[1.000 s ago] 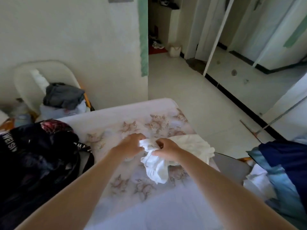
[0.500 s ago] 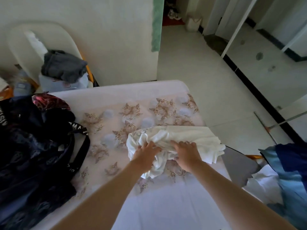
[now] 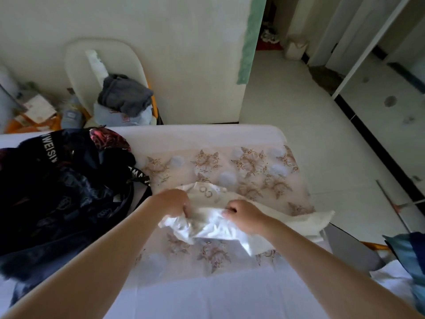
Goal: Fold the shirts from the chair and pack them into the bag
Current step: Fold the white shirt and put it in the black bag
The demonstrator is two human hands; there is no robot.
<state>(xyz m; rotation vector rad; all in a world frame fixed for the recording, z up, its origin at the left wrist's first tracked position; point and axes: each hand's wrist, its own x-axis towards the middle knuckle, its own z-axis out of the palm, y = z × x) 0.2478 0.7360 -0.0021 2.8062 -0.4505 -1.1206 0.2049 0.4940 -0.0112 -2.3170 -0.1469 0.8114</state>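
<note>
A crumpled white shirt (image 3: pixel 287 223) lies on the flower-patterned bed (image 3: pixel 250 164) in front of me. My left hand (image 3: pixel 171 201) grips a bunch of its cloth at the left end. My right hand (image 3: pixel 245 214) pinches the cloth near the middle. A dark patterned bag (image 3: pixel 57 187) with white lettering on its strap sits on the bed at the left. Behind the bed, a pale chair (image 3: pixel 76 56) holds a grey shirt (image 3: pixel 125 94) on top of a light blue one (image 3: pixel 108 116).
Boxes and a bottle (image 3: pixel 69 113) clutter the floor left of the chair. A blue cloth (image 3: pixel 409 256) lies at the right edge beside the bed. Pale tiled floor (image 3: pixel 299 116) stretches to the right toward a doorway; a stick leans at the far right.
The shirt came down from a lifted bunch onto the bed. Both hands shifted left on it and now bunch its near edge. My view tilted further down.
</note>
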